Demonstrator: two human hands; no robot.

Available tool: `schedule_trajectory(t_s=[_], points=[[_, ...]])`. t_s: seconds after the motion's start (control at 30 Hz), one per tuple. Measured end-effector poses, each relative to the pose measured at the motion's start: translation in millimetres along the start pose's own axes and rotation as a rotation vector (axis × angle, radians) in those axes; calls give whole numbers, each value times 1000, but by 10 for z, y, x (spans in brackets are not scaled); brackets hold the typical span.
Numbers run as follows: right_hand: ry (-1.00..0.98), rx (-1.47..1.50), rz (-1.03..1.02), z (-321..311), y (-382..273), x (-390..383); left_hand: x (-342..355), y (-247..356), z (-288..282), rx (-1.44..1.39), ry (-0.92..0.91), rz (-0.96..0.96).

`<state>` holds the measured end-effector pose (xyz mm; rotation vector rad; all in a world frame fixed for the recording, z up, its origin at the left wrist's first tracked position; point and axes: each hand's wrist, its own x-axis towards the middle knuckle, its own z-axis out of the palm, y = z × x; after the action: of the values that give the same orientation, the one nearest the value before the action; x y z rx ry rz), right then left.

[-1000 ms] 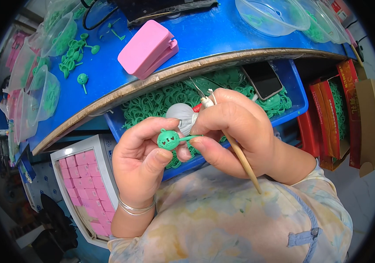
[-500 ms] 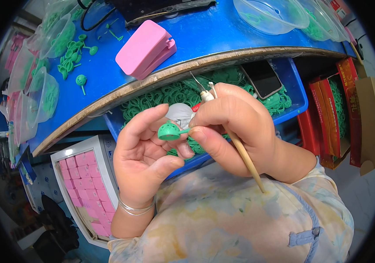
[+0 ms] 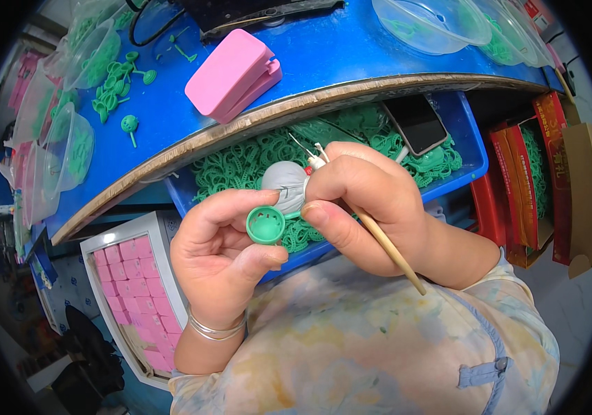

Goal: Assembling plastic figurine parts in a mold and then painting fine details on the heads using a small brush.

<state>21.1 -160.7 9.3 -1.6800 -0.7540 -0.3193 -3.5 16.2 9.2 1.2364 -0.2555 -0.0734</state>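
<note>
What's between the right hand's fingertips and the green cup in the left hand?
Head view: the green cup's own thin stem spans the stretch toward the right hand; loose green pieces lie beyond it.

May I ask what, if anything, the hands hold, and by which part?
The left hand holds a green cup piece by its round edge; the right hand holds a wooden-handled tool near its white-wrapped end and, apparently, the piece's stem.
</note>
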Motion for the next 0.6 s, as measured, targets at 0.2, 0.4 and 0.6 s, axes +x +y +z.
schedule_trajectory(t_s=[0.2, 0.4, 0.6], points=[[-5, -22, -39, 21, 31, -12, 16, -21, 3, 9, 3, 44], [-33, -109, -28, -3, 14, -17, 32, -20, 15, 10, -21, 67], [-36, -98, -40, 12, 23, -27, 36, -32, -2, 23, -43, 109]])
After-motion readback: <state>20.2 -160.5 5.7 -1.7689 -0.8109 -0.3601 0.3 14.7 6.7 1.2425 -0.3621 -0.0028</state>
